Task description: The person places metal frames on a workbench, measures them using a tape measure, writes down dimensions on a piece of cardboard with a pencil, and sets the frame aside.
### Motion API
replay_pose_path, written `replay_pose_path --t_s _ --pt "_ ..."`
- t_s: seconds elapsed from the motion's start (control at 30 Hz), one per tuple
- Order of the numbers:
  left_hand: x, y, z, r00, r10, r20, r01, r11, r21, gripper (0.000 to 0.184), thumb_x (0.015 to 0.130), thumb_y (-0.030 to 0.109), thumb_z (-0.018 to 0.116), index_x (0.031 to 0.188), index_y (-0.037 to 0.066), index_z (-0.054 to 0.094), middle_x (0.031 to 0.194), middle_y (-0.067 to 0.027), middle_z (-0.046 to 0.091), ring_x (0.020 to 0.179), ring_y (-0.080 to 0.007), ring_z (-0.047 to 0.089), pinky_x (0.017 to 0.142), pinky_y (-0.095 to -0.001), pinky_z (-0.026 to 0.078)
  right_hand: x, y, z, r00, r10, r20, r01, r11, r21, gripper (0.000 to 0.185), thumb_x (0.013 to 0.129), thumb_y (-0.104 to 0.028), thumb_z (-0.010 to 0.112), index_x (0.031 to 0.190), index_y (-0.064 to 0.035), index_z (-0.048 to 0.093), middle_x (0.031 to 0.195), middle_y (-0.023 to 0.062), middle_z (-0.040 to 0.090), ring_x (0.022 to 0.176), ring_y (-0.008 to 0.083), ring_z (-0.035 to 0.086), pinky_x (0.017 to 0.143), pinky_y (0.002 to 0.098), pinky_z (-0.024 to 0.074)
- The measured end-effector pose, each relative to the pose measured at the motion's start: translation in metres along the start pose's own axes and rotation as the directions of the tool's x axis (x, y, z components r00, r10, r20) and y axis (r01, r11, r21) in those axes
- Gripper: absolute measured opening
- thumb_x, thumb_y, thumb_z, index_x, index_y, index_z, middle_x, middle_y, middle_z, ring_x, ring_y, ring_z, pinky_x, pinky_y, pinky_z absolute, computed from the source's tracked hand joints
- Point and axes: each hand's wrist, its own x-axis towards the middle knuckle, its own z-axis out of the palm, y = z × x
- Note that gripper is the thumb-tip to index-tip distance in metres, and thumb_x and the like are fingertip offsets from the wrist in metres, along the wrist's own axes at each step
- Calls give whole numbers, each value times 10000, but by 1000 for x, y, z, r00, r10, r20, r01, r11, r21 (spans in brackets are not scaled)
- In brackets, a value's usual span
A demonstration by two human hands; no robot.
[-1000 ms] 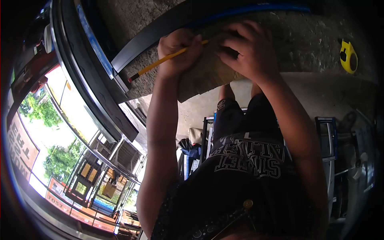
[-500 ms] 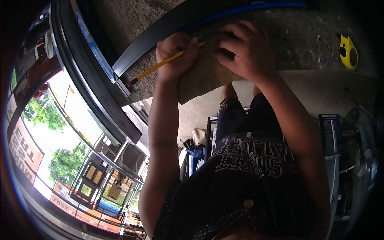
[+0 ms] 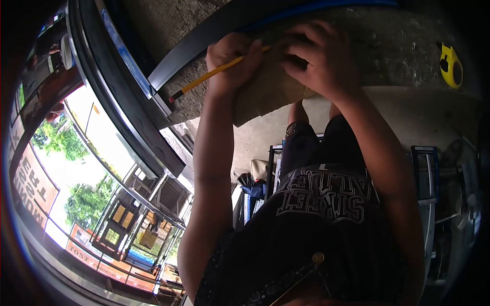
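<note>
My left hand (image 3: 235,61) is closed around a yellow pencil (image 3: 206,76), whose dark-banded eraser end points down and left. The pencil's other end reaches past the thumb toward my right hand (image 3: 321,61). That hand has its fingers curled in and its thumb bent toward them; shadow hides anything at the fingertips. Below both hands is a brown, cardboard-like piece (image 3: 270,99) with a rough lower edge, on a dark, worn surface (image 3: 393,53).
At the far right of the surface lies a yellow tape measure (image 3: 451,66). A long dark metal profile (image 3: 196,48) curves behind my hands. Framed pieces (image 3: 424,173) stand lower right, and a dark bundle (image 3: 253,186) sits low beyond my left arm.
The whole view has shifted slightly, moving things a little to the right. Both hands keep nearly the same hold, with the pencil still in my left hand.
</note>
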Motion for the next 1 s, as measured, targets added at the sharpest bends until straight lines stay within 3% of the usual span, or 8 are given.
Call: replay_pose_path --t_s 0.63,0.83,1.0 --pt "0 -6 -1 998 56 -4 -56 998 -17 247 741 83 791 627 67 572 642 -41 637 536 -100 586 512 -257 475 2 -1 -5 1000 -19 -14 19 999 -32 192 715 -271 786 858 -168 708 1110 -8 636 1102 242 553 938 410 433" --pt "1 -1 0 1000 -27 -6 27 999 29 267 741 94 805 627 65 566 668 -47 655 541 -104 598 510 -256 478 1 0 -1 1000 -8 -18 7 1000 -7 194 717 -307 772 822 -169 687 1109 -38 596 1152 223 504 970 440 400" --pt "2 -2 -2 997 68 31 -68 998 -3 264 743 83 798 627 67 561 665 -45 655 538 -106 596 508 -259 477 0 0 -1 1000 -1 -18 1 1000 -14 193 713 -304 774 818 -166 688 1114 -38 596 1154 223 503 971 440 400"
